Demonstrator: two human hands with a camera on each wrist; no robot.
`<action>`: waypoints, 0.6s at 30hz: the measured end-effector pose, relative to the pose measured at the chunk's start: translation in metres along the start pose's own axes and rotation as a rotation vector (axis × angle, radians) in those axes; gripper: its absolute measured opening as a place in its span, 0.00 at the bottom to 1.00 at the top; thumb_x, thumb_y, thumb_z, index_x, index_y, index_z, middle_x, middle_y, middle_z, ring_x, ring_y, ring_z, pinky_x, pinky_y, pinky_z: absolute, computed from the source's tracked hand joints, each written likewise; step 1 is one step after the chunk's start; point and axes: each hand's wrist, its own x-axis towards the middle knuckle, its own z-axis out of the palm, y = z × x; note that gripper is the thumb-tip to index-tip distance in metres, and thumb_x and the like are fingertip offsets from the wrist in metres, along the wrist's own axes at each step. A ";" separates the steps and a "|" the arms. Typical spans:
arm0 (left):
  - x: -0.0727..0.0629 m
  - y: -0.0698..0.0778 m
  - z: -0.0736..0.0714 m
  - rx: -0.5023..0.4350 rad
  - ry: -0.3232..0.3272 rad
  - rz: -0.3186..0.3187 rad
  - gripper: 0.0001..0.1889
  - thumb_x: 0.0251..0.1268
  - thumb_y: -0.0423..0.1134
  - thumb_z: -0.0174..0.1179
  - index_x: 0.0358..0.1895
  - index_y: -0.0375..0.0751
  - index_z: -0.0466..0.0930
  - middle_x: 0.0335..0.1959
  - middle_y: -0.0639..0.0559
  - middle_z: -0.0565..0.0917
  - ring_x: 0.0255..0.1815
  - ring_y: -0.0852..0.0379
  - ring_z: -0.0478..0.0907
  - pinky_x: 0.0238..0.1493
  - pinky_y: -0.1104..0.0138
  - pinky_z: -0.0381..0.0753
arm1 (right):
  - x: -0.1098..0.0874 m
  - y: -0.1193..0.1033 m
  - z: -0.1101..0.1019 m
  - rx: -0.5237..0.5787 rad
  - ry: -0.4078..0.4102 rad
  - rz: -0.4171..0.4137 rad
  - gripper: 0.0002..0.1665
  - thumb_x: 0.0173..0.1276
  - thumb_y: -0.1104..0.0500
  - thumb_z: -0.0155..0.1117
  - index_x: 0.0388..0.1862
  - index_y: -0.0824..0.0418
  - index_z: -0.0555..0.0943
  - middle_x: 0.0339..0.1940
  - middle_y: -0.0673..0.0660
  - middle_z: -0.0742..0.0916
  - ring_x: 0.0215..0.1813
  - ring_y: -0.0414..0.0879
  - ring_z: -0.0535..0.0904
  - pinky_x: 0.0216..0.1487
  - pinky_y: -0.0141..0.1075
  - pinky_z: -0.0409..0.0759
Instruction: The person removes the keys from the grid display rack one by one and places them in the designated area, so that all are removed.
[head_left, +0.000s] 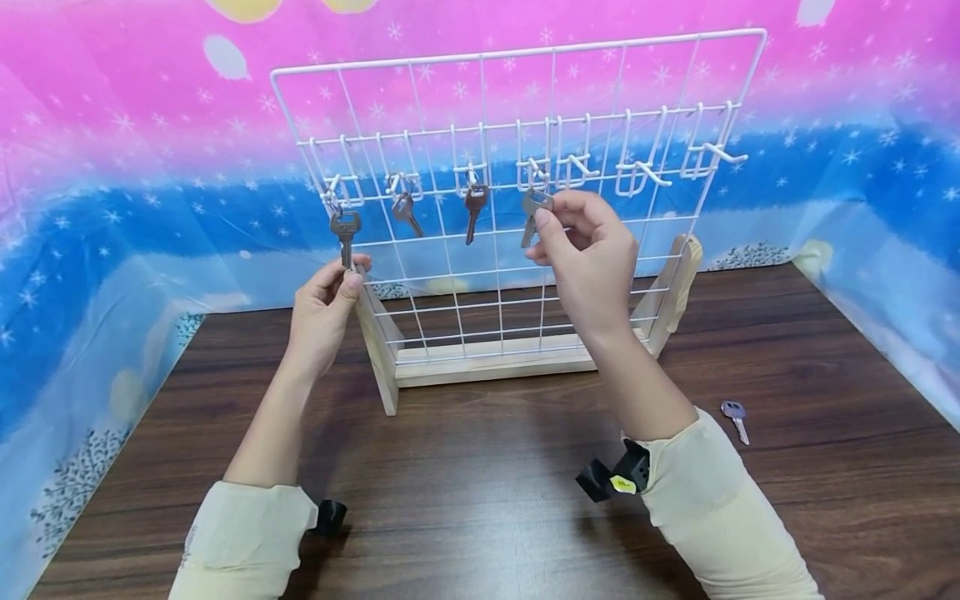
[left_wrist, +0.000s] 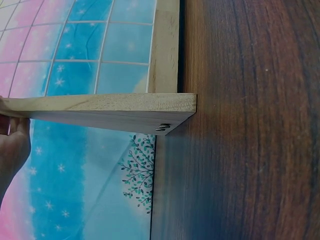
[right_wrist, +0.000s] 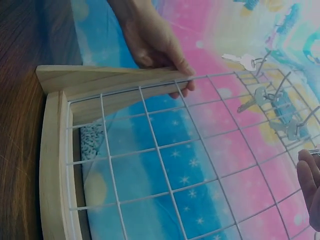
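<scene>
R hand (head_left: 596, 258) pinching key (head_left: 532, 208) betw. thumb & fingers, thumb on near face. Key is right below the 4th hook (head_left: 533, 173) from L, bow up, blade down; can't tell if it's looped over.

Handling (my guess): light, stiff metal, smooth so a bit slippery; not fragile. Small, prob. swings on its top loop if held low. Best hold: flat faces of bow, just under loop, so loop stays free.

L hand (head_left: 322, 312) wrapped on upper part of wood post (head_left: 381, 367), thumb near side, fingers round back; prob. steadies grid (head_left: 483, 271), which looks light enough to shift if pushed.

Pose: R forearm slants up & in from lower R, hand in front of grid. L forearm up along L side, hand lower than R. R wrist view: only part of R hand at edge; L grip plain.
</scene>
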 end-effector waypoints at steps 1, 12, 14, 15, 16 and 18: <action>0.000 0.000 0.000 -0.002 0.000 0.000 0.15 0.67 0.40 0.54 0.52 0.39 0.78 0.47 0.49 0.79 0.45 0.59 0.71 0.42 0.72 0.68 | 0.000 -0.002 0.000 -0.001 0.004 -0.001 0.04 0.62 0.70 0.61 0.35 0.71 0.77 0.27 0.59 0.85 0.20 0.43 0.79 0.28 0.36 0.80; 0.006 -0.017 -0.006 -0.040 -0.021 0.010 0.17 0.66 0.42 0.55 0.53 0.37 0.77 0.49 0.45 0.78 0.47 0.58 0.71 0.44 0.71 0.69 | -0.003 -0.017 -0.006 0.002 0.019 -0.185 0.03 0.61 0.71 0.60 0.33 0.72 0.77 0.26 0.58 0.84 0.21 0.42 0.79 0.26 0.35 0.79; 0.006 -0.017 -0.006 -0.046 -0.020 0.014 0.16 0.66 0.42 0.55 0.52 0.38 0.78 0.48 0.49 0.79 0.46 0.58 0.72 0.44 0.71 0.69 | -0.003 -0.020 -0.007 0.017 0.022 -0.186 0.04 0.61 0.71 0.60 0.33 0.73 0.77 0.25 0.58 0.84 0.21 0.42 0.79 0.27 0.36 0.79; 0.006 -0.017 -0.005 -0.047 -0.017 0.012 0.15 0.66 0.41 0.55 0.52 0.39 0.78 0.48 0.50 0.79 0.46 0.59 0.72 0.43 0.71 0.69 | -0.003 -0.022 -0.008 0.024 0.024 -0.186 0.03 0.61 0.71 0.60 0.33 0.73 0.77 0.25 0.57 0.84 0.21 0.42 0.79 0.27 0.36 0.79; 0.001 0.000 0.000 -0.007 -0.002 0.006 0.15 0.66 0.40 0.54 0.52 0.38 0.78 0.47 0.50 0.79 0.45 0.59 0.71 0.42 0.72 0.68 | -0.003 -0.023 -0.008 0.027 0.025 -0.187 0.03 0.61 0.72 0.60 0.33 0.73 0.77 0.25 0.56 0.83 0.21 0.42 0.78 0.27 0.36 0.79; 0.000 0.001 0.001 -0.009 0.003 0.000 0.13 0.66 0.39 0.54 0.51 0.40 0.79 0.46 0.52 0.79 0.45 0.60 0.71 0.42 0.72 0.69 | -0.004 -0.025 -0.010 0.029 0.029 -0.186 0.03 0.60 0.72 0.60 0.33 0.73 0.77 0.25 0.55 0.83 0.21 0.42 0.78 0.27 0.35 0.79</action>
